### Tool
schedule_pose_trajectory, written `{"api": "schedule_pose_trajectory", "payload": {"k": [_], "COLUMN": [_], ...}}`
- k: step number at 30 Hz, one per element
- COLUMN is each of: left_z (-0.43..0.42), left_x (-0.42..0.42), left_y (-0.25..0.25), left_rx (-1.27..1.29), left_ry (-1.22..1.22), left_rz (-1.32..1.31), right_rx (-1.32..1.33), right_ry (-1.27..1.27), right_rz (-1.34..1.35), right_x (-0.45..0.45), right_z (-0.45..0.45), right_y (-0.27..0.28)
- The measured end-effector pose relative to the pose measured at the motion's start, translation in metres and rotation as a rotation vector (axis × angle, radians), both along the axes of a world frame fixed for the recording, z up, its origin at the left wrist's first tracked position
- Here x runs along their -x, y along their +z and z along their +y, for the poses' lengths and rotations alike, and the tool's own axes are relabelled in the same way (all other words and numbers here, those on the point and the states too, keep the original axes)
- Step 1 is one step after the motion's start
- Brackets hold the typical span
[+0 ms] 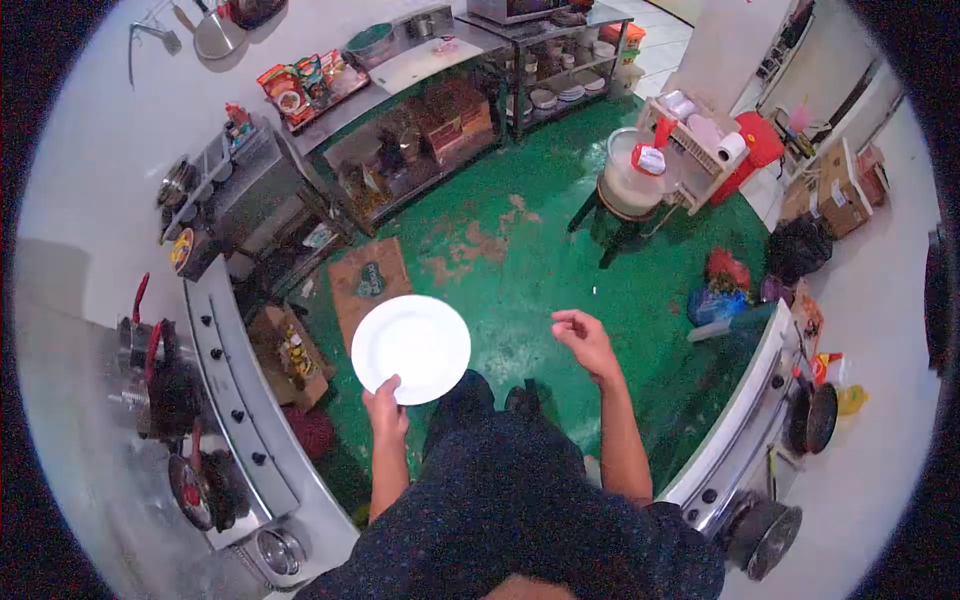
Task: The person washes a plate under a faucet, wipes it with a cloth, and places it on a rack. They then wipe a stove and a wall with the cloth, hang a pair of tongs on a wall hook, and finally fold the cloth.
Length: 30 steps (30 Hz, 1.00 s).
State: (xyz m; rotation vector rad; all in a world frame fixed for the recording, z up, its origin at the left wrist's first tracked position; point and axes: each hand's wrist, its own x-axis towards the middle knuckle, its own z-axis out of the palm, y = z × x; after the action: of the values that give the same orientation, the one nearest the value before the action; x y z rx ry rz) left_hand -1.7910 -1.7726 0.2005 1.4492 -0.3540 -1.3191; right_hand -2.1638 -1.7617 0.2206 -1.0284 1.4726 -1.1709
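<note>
- Leftmost, dark pans (170, 380) with red handles are grouped beside the pale wall, next to a stove.
- Inward of them, the left stove's front panel (225, 385) curves through the view, bearing a row of black knobs (238, 414).
- Beside this panel, a cardboard box (318, 385) sits on the green floor (520, 340); its yellowish contents are too small to identify.
- Farther back, red packets (285, 90) stand on a steel tabletop (478, 36) along the wall.
- Left of centre, a flat cardboard sheet (350, 275) lies on the floor, partly hidden by the plate.
- Left hand (384, 408): closed on the near rim of the plate, thumb over the upper face; its remaining fingers are largely hidden.
- White plate (412, 345): round, bare, held above the floor in front of the body, upper face toward the camera.
- Right hand (587, 345): raised over the floor, well apart from the plate, holding nothing; fingers loosely curled, relaxed rather than spread wide.
- Beyond the right hand, a large translucent tub (635, 190) rests on a dark stand (612, 245).
- Rightmost, a dark frying pan (822, 418) rests on the second stove (740, 430).
</note>
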Motion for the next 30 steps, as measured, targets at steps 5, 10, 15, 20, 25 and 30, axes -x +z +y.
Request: {"api": "schedule_pose_trajectory", "payload": {"k": [5, 10, 15, 20, 25, 30], "left_z": [-0.085, -0.234, -0.406, -0.553, -0.647, -0.721], "left_x": [0.047, 0.088, 0.178, 0.257, 0.32, 0.378], "left_y": [-0.014, -0.059, -0.021, 0.032, 0.058, 0.033], "left_rx": [-0.051, -0.06, 0.049, 0.181, 0.225, 0.191], "left_ry": [0.03, -0.099, -0.165, -0.283, -0.312, -0.331], "left_rz": [-0.031, -0.008, 0.107, 0.16, 0.191, 0.164], "right_rx": [-0.043, 0.094, -0.489, -0.776, -0.935, -0.781], "right_ry": [-0.025, 0.007, -0.189, -0.571, -0.581, -0.521], "right_rz": [-0.856, 1.26, 0.626, 0.205, 0.183, 0.303], "right_x": [0.052, 0.104, 0.168, 0.164, 0.161, 0.239], "right_z": [-0.111, -0.169, -0.133, -0.07, -0.155, -0.323], "right_y": [-0.028, -0.111, -0.264, -0.333, -0.293, -0.314]}}
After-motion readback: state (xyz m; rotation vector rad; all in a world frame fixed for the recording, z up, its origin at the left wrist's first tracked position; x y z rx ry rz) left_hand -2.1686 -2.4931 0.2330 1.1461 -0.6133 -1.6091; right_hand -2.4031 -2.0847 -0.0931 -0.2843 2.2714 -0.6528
